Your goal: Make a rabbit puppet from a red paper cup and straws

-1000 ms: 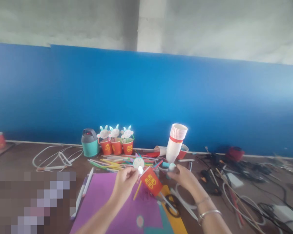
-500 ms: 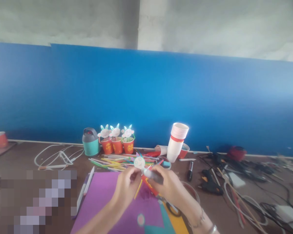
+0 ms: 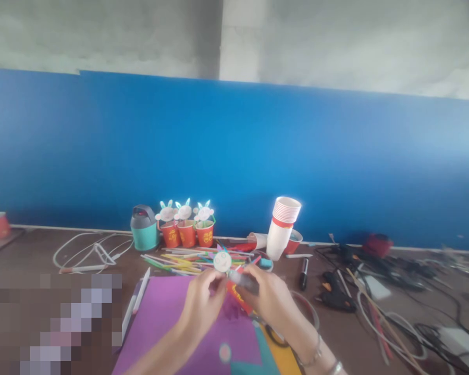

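Note:
My left hand (image 3: 204, 296) is closed, pinching the lower edge of a round white paper face (image 3: 222, 261) over the purple paper. From the right, my right hand (image 3: 269, 294) grips a small grey, pale-tipped tube (image 3: 243, 281), its tip close below the face. Whether the tip touches the face I cannot tell. Beneath my right hand lies a red paper cup (image 3: 236, 294) with gold lettering, mostly covered by the fingers. Black-handled scissors (image 3: 276, 336) show partly under my right wrist. A small round cut-out (image 3: 224, 352) rests on the purple paper (image 3: 168, 307).
Three red cups (image 3: 186, 234) with rabbit-like paper heads stand at the back, beside a teal container (image 3: 144, 233). Colored sticks (image 3: 180, 263) lie before them. A white cup stack (image 3: 281, 229) leans nearby. A glue gun (image 3: 336, 294) and tangled cables (image 3: 398, 323) occupy the right side.
My right hand has moved left from beside the cup stack, bringing the grey tube to the paper face. It now covers much of the red cup. My left hand stays nearly in place.

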Tool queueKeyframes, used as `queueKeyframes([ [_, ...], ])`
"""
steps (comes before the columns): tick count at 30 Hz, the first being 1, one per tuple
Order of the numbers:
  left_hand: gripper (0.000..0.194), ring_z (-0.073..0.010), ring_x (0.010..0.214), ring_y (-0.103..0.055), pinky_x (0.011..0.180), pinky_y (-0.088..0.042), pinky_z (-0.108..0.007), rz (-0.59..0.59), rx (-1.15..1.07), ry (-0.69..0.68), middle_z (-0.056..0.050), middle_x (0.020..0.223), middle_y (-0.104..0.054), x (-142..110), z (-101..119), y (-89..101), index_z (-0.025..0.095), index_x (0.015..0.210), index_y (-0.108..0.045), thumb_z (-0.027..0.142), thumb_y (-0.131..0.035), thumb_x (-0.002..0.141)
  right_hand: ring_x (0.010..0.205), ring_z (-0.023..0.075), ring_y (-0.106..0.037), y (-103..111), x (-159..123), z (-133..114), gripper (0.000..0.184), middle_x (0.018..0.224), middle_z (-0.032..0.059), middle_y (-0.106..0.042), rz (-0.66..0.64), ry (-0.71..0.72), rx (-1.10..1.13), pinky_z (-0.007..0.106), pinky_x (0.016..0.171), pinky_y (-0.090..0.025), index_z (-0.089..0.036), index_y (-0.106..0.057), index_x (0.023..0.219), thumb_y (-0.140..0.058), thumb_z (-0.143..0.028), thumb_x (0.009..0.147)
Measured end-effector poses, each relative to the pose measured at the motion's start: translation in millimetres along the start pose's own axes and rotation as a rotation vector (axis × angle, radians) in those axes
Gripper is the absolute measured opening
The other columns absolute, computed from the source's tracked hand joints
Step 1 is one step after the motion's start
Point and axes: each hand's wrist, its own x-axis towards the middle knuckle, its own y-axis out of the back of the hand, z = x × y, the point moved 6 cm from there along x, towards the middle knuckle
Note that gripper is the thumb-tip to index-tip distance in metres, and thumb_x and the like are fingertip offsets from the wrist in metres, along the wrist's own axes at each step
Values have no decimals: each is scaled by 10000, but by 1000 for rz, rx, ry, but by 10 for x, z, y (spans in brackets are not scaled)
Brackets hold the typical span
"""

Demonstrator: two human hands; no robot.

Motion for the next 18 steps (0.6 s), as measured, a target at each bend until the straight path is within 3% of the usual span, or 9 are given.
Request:
queueKeyframes([
  [5,161,-152,629,-612,608,-462,-216,12,-10,15,-24,689,-678,6,22,9,172,723,-639,238,-514,799,675,181,-642,-16,0,2,139,729,6,-694,5,0,31,228,587,-389,-233,-613,872,-579,-335,784],
  [8,163,-153,625,-614,607,-463,-220,8,14,22,-23,680,-675,18,9,15,175,709,-629,233,-499,789,709,184,-638,37,55,126,176,767,15,-694,51,16,53,237,615,-416,-232,-627,867,-585,-381,784],
  [11,159,-154,633,-619,614,-465,-227,33,59,12,-28,695,-673,34,-22,39,178,715,-615,238,-486,787,817,226,-627,238,140,480,307,881,90,-680,256,-53,40,281,687,-451,-184,-650,843,-570,-470,769],
  [12,153,-153,636,-619,613,-466,-227,40,69,4,-29,702,-672,39,-31,45,180,728,-610,242,-485,791,773,227,-626,284,163,658,343,840,92,-677,288,-138,40,289,655,-455,-177,-653,831,-552,-499,769],
  [15,129,-145,630,-611,598,-463,-222,36,105,-14,-25,702,-654,45,-51,41,187,748,-582,244,-479,803,609,194,-621,263,208,1150,338,727,49,-677,206,-375,93,273,553,-442,-175,-619,938,-480,-452,804],
  [18,108,-142,625,-608,606,-474,-233,19,171,-38,-23,707,-641,37,-50,25,194,753,-561,223,-472,806,630,196,-634,149,226,1382,247,727,58,-684,101,-430,11,267,577,-432,-169,-607,835,-474,-373,788],
])
